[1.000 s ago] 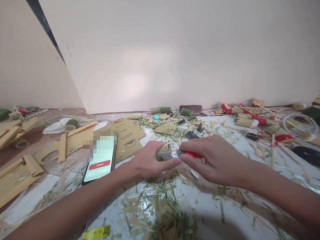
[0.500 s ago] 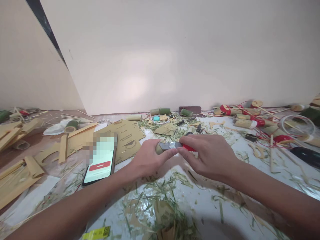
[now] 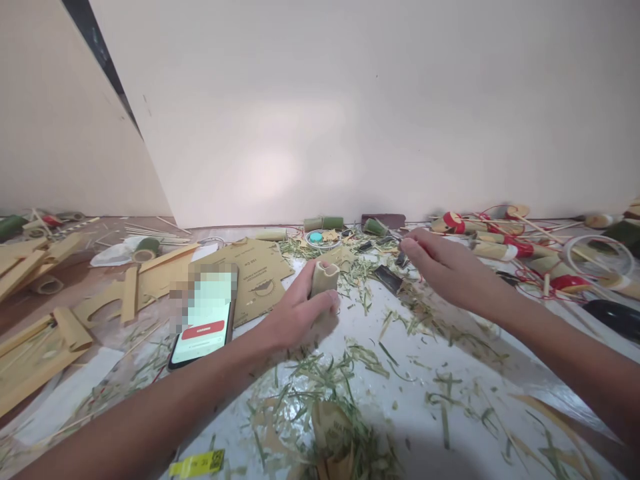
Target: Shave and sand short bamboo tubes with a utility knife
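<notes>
My left hand (image 3: 295, 313) is closed around a short pale bamboo tube (image 3: 325, 279), held upright with its uneven open end facing up. Off to the right, my right hand (image 3: 437, 263) is raised over the shavings, its fingers closed around the utility knife. The fingers mostly hide the knife; only a bit of red and a thin grey tip show. Below that hand lies a dark curved strip (image 3: 389, 279). Green shavings (image 3: 345, 373) are scattered on the white sheet (image 3: 410, 393) under both arms.
A lit phone (image 3: 206, 327) leans on brown sandpaper sheets (image 3: 263, 270) at left. Pale wooden strips (image 3: 130, 293) lie beyond it. Bamboo pieces with red bands (image 3: 560, 270), a tape roll (image 3: 600, 257) and a black object (image 3: 613, 317) are at right. A white panel (image 3: 300, 120) stands behind.
My right hand has moved right and away from the bamboo tube, taking the knife off it. My left hand has turned the tube upright, so its open end shows.
</notes>
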`<state>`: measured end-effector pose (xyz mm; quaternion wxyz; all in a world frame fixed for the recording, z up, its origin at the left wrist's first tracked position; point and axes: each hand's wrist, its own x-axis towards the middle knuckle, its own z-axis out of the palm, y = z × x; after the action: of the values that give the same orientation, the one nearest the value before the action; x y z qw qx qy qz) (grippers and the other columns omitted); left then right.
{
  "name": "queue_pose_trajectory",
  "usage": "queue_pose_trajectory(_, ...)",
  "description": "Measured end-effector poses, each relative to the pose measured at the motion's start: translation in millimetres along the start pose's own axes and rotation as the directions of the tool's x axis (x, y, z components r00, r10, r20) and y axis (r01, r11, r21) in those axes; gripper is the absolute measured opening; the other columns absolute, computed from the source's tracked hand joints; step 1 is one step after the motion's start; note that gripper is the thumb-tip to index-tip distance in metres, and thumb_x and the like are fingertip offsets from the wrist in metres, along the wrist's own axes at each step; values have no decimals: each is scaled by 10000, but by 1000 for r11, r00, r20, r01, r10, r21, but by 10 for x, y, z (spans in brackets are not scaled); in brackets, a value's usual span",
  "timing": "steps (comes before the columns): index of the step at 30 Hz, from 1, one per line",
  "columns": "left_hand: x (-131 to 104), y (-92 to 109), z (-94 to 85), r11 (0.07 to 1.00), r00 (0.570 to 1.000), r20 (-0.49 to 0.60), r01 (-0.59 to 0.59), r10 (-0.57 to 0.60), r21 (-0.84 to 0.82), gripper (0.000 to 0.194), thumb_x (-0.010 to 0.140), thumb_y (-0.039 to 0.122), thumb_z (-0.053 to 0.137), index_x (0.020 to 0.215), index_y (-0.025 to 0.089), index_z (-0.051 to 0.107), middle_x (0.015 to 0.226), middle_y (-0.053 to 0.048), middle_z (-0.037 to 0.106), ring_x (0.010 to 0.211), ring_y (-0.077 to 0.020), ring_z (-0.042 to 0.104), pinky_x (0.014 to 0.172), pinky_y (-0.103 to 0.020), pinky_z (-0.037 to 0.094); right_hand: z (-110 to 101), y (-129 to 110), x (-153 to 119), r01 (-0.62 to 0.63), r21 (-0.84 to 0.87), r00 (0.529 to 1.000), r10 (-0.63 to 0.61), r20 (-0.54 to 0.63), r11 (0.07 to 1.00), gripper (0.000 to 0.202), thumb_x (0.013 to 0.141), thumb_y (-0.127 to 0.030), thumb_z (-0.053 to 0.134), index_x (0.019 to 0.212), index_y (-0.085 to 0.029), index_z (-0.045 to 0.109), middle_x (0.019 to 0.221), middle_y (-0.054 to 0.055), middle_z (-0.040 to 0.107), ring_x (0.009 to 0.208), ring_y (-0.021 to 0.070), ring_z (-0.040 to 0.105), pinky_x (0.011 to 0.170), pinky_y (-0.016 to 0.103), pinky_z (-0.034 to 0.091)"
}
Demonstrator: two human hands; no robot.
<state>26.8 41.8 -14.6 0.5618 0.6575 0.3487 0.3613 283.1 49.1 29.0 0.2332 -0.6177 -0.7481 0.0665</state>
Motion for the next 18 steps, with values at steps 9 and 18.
queue_pose_trajectory(9, 2, 45, 17, 975, 995, 89, 73, -55, -208, 244, 890, 295, 606, 1026, 260, 407, 1122, -28, 559, 969, -158, 542, 782, -309, 514, 93, -380, -280, -172, 560, 921, -70, 384, 811, 420, 981, -580, 286, 811, -229, 441, 581, -62, 444, 432, 86, 349, 408, 215, 318)
queue_pose_trajectory(18, -10, 43, -14, 992, 992, 88, 97, -90, -75, 276, 887, 371, 607, 1062, 261, 424, 916, -1, 611, 769, -130, 570, 663, -259, 494, 303, -560, -414, -510, 738, 791, -98, 605, 443, 479, 961, -626, 272, 832, -218, 486, 439, -76, 453, 306, 99, 403, 339, 222, 376)
